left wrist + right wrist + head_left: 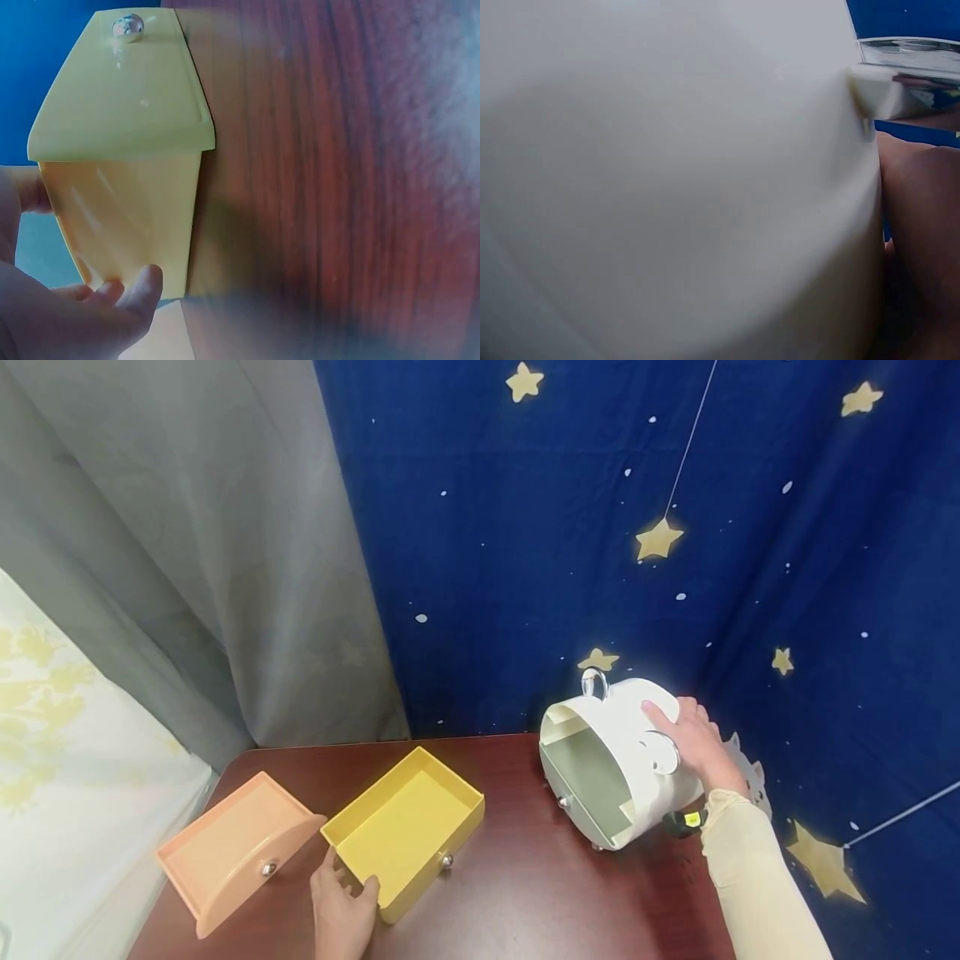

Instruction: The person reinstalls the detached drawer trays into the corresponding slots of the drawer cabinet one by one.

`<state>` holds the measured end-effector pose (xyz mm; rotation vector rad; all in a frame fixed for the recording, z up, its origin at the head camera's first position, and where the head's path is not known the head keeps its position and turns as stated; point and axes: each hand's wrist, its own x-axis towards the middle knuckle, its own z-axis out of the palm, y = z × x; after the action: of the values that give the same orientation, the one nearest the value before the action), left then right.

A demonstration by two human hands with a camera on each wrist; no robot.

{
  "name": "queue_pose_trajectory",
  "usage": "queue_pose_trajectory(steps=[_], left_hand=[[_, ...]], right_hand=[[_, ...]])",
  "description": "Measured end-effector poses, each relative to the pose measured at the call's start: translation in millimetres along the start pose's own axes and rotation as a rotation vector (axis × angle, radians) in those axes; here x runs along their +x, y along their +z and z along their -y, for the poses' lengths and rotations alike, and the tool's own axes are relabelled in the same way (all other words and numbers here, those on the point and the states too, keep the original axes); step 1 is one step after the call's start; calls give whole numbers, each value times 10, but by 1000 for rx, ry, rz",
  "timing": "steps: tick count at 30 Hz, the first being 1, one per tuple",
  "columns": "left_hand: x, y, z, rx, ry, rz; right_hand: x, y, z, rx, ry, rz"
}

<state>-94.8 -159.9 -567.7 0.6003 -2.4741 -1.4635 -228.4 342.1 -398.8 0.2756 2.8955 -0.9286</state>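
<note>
A yellow drawer (pixel 397 827) with a round silver knob lies on the table. My left hand (pixel 343 902) grips its near left end, thumb over the wall. In the left wrist view, the fingers of the left hand (pixel 82 307) lie against the yellow drawer (pixel 127 217). At the right stands a white rounded cabinet (pixel 630 752) with two silver rings on top and a grey-green drawer (pixel 588 777) inside. My right hand (pixel 701 743) holds this cabinet from above, fingers over its far side. The cabinet wall (pixel 667 165) fills most of the right wrist view.
An orange drawer (pixel 240 843) with a silver knob lies left of the yellow one on the dark red wooden table (pixel 510 893). Behind the table hang a grey curtain (pixel 285 568) and a blue curtain with stars (pixel 510 568).
</note>
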Motion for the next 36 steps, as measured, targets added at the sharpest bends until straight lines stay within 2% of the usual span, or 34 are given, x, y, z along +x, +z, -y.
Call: queue_pose_trajectory(steps=[7, 16, 20, 25, 32, 36], left_hand=[[81, -84, 2, 0, -33, 59], [168, -73, 14, 87, 43, 1], [203, -84, 14, 80, 26, 10], [199, -96, 38, 48, -23, 60], [167, -65, 50, 37, 4, 67], [186, -74, 41, 35, -9, 74]], right_hand=[[-6, -3, 13, 5, 8, 13], [-17, -15, 17, 23, 27, 26], [-7, -4, 2, 20, 19, 23], [6, 8, -4, 10, 11, 23], [24, 7, -12, 1, 4, 9], [25, 7, -17, 5, 11, 9]])
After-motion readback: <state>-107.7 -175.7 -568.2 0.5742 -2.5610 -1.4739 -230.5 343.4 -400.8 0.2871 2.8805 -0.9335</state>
